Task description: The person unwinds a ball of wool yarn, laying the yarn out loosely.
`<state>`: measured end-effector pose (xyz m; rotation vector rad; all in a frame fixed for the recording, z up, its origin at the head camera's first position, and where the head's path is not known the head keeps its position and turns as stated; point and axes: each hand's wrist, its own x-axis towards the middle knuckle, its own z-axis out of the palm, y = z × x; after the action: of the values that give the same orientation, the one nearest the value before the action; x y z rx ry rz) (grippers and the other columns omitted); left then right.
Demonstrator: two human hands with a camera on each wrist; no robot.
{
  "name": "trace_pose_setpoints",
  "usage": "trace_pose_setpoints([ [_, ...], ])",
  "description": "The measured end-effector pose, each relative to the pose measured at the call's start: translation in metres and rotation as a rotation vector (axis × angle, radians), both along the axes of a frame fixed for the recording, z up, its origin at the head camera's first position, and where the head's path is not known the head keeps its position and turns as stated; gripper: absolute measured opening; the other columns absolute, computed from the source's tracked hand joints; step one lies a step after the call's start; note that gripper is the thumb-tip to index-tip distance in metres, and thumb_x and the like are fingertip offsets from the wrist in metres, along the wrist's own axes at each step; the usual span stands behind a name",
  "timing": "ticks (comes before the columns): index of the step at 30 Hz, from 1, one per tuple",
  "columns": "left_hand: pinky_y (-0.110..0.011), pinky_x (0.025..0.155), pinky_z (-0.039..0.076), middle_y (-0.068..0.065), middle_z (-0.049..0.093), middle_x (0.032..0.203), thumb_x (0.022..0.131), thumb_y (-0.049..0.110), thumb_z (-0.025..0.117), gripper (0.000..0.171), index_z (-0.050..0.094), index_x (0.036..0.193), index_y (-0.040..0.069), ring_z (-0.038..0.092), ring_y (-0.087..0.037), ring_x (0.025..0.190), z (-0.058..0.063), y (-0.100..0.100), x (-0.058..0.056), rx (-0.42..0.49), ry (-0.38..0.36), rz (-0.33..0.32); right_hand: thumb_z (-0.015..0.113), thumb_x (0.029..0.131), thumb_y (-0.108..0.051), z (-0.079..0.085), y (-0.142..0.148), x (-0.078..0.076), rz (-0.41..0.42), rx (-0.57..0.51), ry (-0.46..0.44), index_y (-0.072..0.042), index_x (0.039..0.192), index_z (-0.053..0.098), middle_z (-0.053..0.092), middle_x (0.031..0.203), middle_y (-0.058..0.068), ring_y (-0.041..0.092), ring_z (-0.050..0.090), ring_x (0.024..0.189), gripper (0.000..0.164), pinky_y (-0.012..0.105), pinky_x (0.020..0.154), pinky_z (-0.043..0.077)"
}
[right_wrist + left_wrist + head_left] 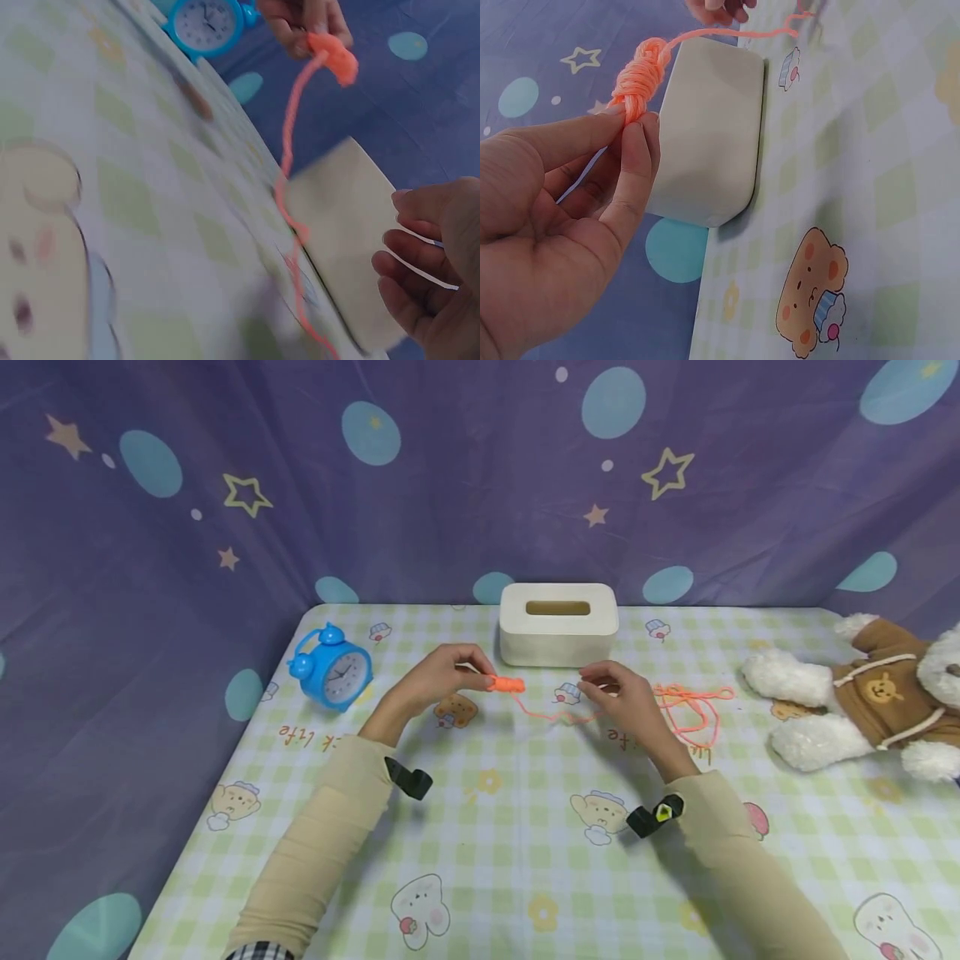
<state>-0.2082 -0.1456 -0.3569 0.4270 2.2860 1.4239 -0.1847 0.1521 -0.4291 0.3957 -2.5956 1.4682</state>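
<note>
Between its thumb and fingertips my left hand (pixel 450 675) pinches one end of a small wound bundle of orange yarn (pixel 507 684). In the left wrist view the bundle (pixel 640 79) shows its wraps round the middle. A single strand (pixel 289 142) hangs from its free end and runs toward the right. My right hand (pixel 621 695) is above that strand, apart from the bundle, its fingers loosely bent with nothing held between them in the right wrist view. Beyond the right hand, a loose tangle of the same orange yarn (pixel 693 700) lies on the table.
A white tissue box (pixel 558 639) stands behind the hands. To the left is a blue alarm clock (pixel 330 668); a white plush toy in a brown hoodie (pixel 885 693) lies at the right. Checked cloth (pixel 480 843) covers the table, with a purple curtain (pixel 465 510) behind.
</note>
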Motion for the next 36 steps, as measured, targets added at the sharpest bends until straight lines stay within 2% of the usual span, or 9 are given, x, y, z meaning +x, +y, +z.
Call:
trace_pose_setpoints([
  [4,-0.036,0.084,0.049,-0.007,0.065,0.101,0.087,0.020,0.072,0.013,0.068,0.095,0.010,0.061,-0.022,0.097,-0.001,0.000,0.000,-0.003,0.003,-0.001,0.066,0.092,-0.022,-0.004,-0.017,0.000,0.054,-0.052,-0.044,-0.005,0.112,0.065,0.068,0.104,0.008,0.015,0.062,0.092,0.026,0.019,0.079,0.049],
  [9,-0.035,0.083,0.050,-0.006,0.065,0.100,0.087,0.019,0.072,0.011,0.068,0.094,0.012,0.061,-0.022,0.096,-0.002,0.001,-0.001,-0.005,0.006,-0.002,0.067,0.091,-0.023,-0.007,-0.036,0.002,0.136,-0.109,-0.051,-0.004,0.110,0.065,0.069,0.104,0.007,0.016,0.064,0.091,0.027,0.025,0.080,0.052],
  [13,-0.035,0.083,0.050,-0.006,0.066,0.100,0.087,0.019,0.071,0.011,0.068,0.094,0.011,0.061,-0.022,0.095,-0.001,0.002,-0.001,-0.006,0.004,-0.004,0.065,0.092,-0.028,-0.008,-0.047,0.007,0.192,-0.134,-0.085,-0.009,0.109,0.068,0.069,0.107,0.004,0.015,0.065,0.093,0.025,0.028,0.083,0.052],
  [16,-0.042,0.086,0.049,-0.006,0.065,0.100,0.087,0.018,0.071,0.011,0.068,0.094,0.011,0.061,-0.023,0.095,0.000,0.002,-0.001,-0.008,0.001,-0.001,0.065,0.092,-0.028,-0.008,-0.053,0.010,0.220,-0.141,-0.121,-0.012,0.107,0.069,0.069,0.106,0.003,0.014,0.065,0.095,0.023,0.027,0.085,0.052],
  [19,-0.050,0.090,0.047,-0.006,0.065,0.100,0.087,0.018,0.071,0.010,0.068,0.094,0.011,0.060,-0.023,0.095,0.001,0.002,-0.001,-0.010,-0.004,0.004,0.066,0.092,-0.024,-0.007,-0.057,0.012,0.239,-0.156,-0.152,-0.008,0.106,0.070,0.070,0.103,0.006,0.017,0.066,0.095,0.022,0.029,0.086,0.051],
  [27,-0.053,0.094,0.045,-0.006,0.065,0.101,0.087,0.017,0.071,0.009,0.068,0.094,0.011,0.060,-0.023,0.097,0.000,0.002,-0.002,-0.006,-0.013,0.011,0.065,0.092,-0.012,0.024,-0.063,0.028,0.263,-0.142,-0.193,0.003,0.103,0.068,0.071,0.096,0.014,0.022,0.067,0.088,0.019,0.026,0.080,0.051],
  [30,-0.052,0.093,0.045,-0.007,0.064,0.102,0.088,0.018,0.070,0.011,0.068,0.095,0.011,0.059,-0.023,0.097,0.000,0.002,-0.001,-0.009,-0.017,0.013,0.065,0.092,-0.014,0.016,-0.062,0.025,0.268,-0.161,-0.204,0.001,0.102,0.069,0.071,0.094,0.014,0.027,0.068,0.087,0.018,0.022,0.077,0.051],
  [32,-0.047,0.090,0.047,-0.007,0.064,0.102,0.088,0.017,0.070,0.011,0.068,0.096,0.010,0.059,-0.023,0.096,0.000,0.002,-0.002,-0.015,-0.017,0.013,0.066,0.092,-0.016,0.006,-0.061,0.022,0.273,-0.173,-0.193,-0.001,0.101,0.069,0.071,0.093,0.014,0.029,0.068,0.086,0.018,0.020,0.076,0.051],
  [36,-0.036,0.084,0.048,-0.010,0.064,0.104,0.090,0.014,0.068,0.013,0.067,0.099,0.005,0.060,-0.023,0.097,0.002,0.002,-0.002,-0.028,-0.018,0.012,0.066,0.092,-0.022,-0.009,-0.058,0.016,0.249,-0.156,-0.157,-0.006,0.099,0.070,0.072,0.091,0.008,0.023,0.068,0.083,0.019,0.022,0.074,0.052],
])
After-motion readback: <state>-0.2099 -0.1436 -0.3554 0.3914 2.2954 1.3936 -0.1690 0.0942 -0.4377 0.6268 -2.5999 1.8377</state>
